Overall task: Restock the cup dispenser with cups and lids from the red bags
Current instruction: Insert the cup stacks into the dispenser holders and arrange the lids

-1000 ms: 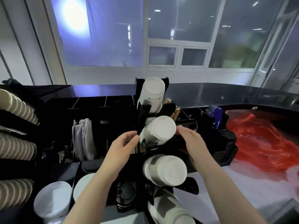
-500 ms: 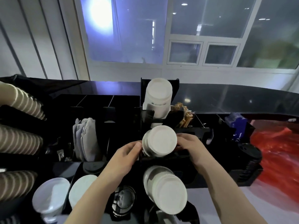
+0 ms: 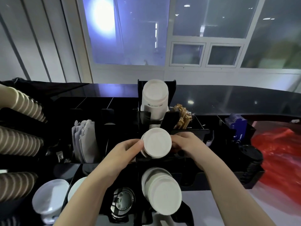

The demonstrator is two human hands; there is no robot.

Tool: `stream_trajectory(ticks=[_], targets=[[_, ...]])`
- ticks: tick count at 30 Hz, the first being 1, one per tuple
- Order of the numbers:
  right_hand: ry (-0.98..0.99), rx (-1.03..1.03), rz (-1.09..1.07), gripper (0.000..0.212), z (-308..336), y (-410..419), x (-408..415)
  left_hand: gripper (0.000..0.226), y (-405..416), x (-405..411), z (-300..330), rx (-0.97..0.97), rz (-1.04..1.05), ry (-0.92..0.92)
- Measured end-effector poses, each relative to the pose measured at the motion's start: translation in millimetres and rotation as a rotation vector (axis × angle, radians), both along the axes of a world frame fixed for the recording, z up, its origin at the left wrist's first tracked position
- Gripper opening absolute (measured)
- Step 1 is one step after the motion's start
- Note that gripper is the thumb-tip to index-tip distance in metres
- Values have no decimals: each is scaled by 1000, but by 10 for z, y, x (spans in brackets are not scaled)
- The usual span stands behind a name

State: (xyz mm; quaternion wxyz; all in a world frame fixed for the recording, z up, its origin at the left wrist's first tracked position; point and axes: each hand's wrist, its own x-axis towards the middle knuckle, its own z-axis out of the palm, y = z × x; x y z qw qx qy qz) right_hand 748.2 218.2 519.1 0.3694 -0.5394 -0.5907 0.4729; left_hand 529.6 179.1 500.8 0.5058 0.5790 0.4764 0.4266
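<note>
Black rack (image 3: 192,132): both hands (image 3: 127,149) (image 3: 190,144) grip round white cups (image 3: 156,143).

- Both hands, left hand (image 3: 126,150) and right hand (image 3: 189,144), clasp the middle cup stack (image 3: 156,143) in the black dispenser (image 3: 192,176).
- A red bag (image 3: 280,160) lies to the right.

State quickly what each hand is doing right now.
Left hand: closed on the left side of the middle cup stack.
Right hand: closed on its right side.

Bare hands (image 3: 127,149), sleeveless forearms.
</note>
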Motion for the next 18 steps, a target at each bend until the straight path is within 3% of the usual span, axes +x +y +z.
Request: stream_trajectory(ticks=[4, 6, 9, 11, 13, 18], targets=[[28, -26, 25, 35, -16, -51, 21, 51, 12, -38, 56, -31, -56, 52], [-70, -8, 25, 28, 1, -57, 51, 59, -4, -57, 84, -50, -96, 45], [-181, 227, -180, 25, 92, -66, 70, 74, 40, -84, 141, 10, 165, -67], [-27, 385, -321, 25, 218, -68, 51, 62, 100, -105, 246, 119, 322, -187], [125, 433, -352, 21, 363, 2, 18, 56, 199, -91, 422, 197, 330, -222], [171, 210, -284, 16, 605, 309, -138, 81, 490, 80, 778, 199, 181, 76]])
